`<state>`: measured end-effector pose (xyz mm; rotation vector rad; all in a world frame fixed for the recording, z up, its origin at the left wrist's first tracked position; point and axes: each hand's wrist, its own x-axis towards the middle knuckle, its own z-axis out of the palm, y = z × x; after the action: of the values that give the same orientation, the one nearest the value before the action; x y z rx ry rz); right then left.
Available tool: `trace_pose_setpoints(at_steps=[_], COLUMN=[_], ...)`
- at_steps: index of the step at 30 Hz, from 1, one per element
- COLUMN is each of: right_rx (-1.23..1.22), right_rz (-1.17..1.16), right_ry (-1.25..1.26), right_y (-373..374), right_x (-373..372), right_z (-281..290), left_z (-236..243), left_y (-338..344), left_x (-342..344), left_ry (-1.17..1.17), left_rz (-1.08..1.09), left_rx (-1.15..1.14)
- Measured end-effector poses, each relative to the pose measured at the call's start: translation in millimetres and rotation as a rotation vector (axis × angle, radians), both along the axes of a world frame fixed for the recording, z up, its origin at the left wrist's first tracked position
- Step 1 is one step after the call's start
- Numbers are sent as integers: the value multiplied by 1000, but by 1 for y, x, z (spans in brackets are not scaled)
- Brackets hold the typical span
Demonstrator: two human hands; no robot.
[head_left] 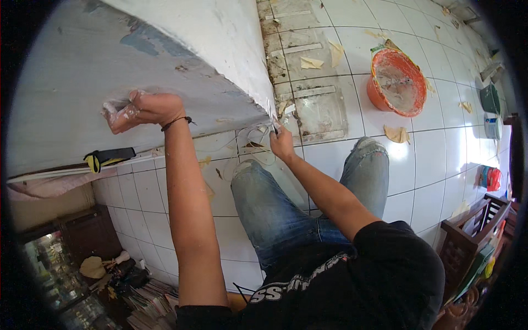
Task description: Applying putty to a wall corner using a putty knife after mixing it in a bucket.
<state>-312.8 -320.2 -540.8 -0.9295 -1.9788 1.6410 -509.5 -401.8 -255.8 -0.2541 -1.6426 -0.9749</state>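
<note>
My left hand is raised against the grey-white wall, fingers curled and smeared with white paste. Anything inside those fingers is too hidden to name. Low at the wall's corner edge, my right hand is closed around a thin putty knife with a dark grip. Its narrow pale end points up along the corner, and most of the handle is covered by my fingers. A thin white cable loops on the tiles beside that hand.
An orange bucket with white paste inside stands on the white tiled floor to the right. Peeled scraps lie around it. A black-and-yellow object rests on a ledge at left. Wooden furniture stands at lower right.
</note>
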Motion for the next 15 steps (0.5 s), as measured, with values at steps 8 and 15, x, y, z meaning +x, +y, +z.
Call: trace_pose_setpoints(at_steps=[8, 15], right_rx=[17, -168], right_rz=[52, 229], right_ry=[-202, -239], right_y=[89, 108], right_x=[2, -59], right_z=[-54, -107], left_z=[-3, 3], left_y=[-6, -8], left_x=[-7, -7], left_ry=[121, 17], left_rz=[38, -79], left_rx=[-60, 196])
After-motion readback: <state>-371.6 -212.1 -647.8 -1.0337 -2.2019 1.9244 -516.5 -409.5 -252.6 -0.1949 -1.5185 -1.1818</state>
